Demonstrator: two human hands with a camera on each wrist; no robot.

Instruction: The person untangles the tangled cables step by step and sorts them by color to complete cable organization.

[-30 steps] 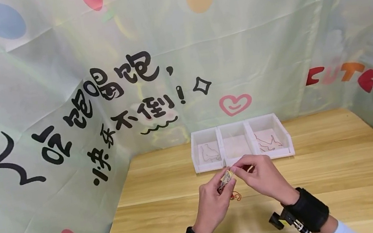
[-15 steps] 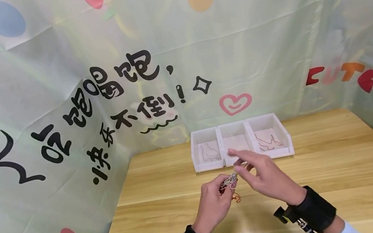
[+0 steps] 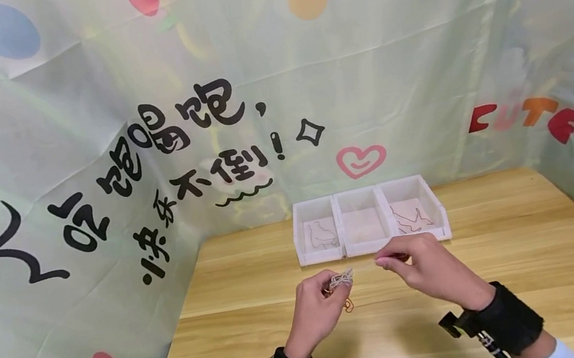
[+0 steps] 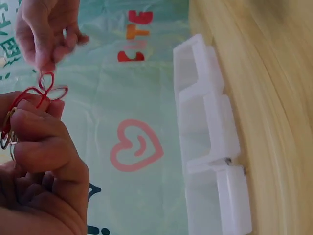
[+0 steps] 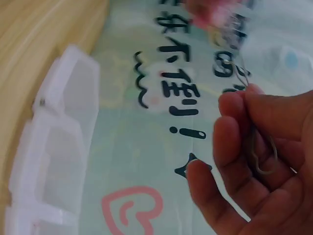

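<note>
In the head view my left hand (image 3: 313,309) holds a tangled bundle of thin rubber bands (image 3: 341,279), mostly pale grey on top. Red loops (image 3: 348,305) hang below it, and more red loops (image 4: 46,88) stick up between the fingers in the left wrist view. To the right, my right hand (image 3: 427,266) pinches a pale rubber band (image 5: 239,73) between thumb and index finger. This band stretches from the bundle, and part of it loops inside the right palm. The other fingers of that hand are bent loosely.
A white three-compartment tray (image 3: 373,246) stands behind the hands, against the printed curtain (image 3: 390,81). Grey band outlines (image 3: 321,236) lie in its left compartment and red ones (image 3: 412,222) in its right. The wooden table (image 3: 532,265) extends to both sides.
My right hand has moved right, away from the left, and from loosened fingers has come to pinch a pale band drawn from the bundle. The left hand has shifted slightly left.
</note>
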